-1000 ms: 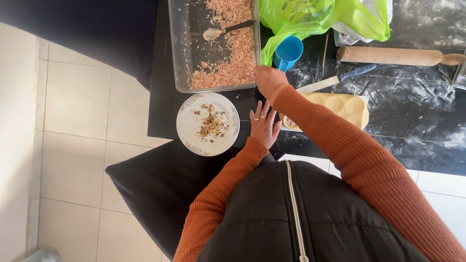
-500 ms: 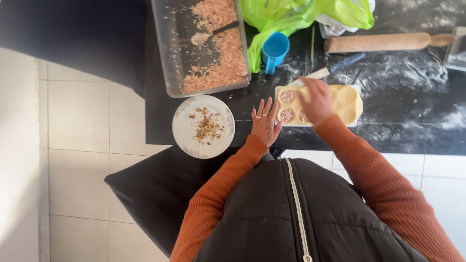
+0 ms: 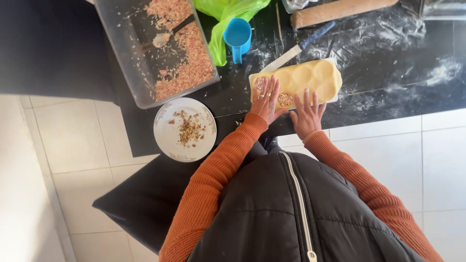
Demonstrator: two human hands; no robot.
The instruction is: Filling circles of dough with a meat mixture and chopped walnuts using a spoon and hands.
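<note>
On the dark floured counter, a dough sheet (image 3: 303,80) lies over a mould, with two filled hollows at its near-left end. Both hands rest flat on that near edge, fingers spread and pointing away: the left hand (image 3: 266,101) covers the filled corner, the right hand (image 3: 307,114) sits just beside it. Left of the dough stands a plate (image 3: 167,133); beyond it, a knife (image 3: 296,48), a blue cup (image 3: 237,34) and a tub (image 3: 133,73).

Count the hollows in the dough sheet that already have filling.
2, both at the near-left end of the dough sheet: one beside the left hand, one between the left hand and the right hand. The hands may hide more.
</note>
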